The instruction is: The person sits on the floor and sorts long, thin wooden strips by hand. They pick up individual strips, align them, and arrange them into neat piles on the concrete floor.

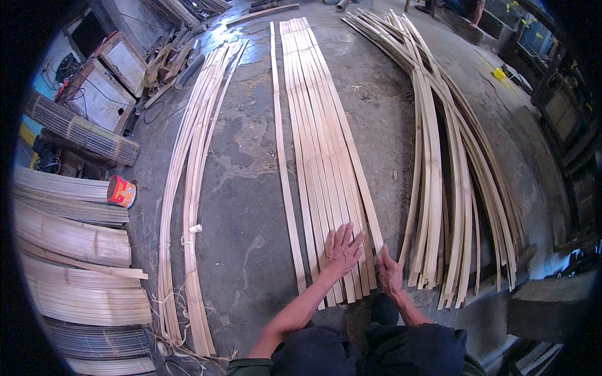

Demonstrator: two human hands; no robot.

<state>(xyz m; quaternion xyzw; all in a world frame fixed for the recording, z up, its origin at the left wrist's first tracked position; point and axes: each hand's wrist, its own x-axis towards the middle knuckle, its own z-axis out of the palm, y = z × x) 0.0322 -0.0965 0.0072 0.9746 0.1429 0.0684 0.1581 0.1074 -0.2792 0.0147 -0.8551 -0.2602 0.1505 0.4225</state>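
Beige strips (316,125) beneath slightly parted left fingers (340,232)

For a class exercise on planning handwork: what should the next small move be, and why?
Probably the right hand should nudge the outer strip toward the row: its fingers are at that strip's near end, while the left hand lies spread on the row.

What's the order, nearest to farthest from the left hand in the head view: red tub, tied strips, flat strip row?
1. Flat strip row: directly under the left hand.
2. Tied strips: off to its left.
3. Red tub: farther left, past the tied strips.
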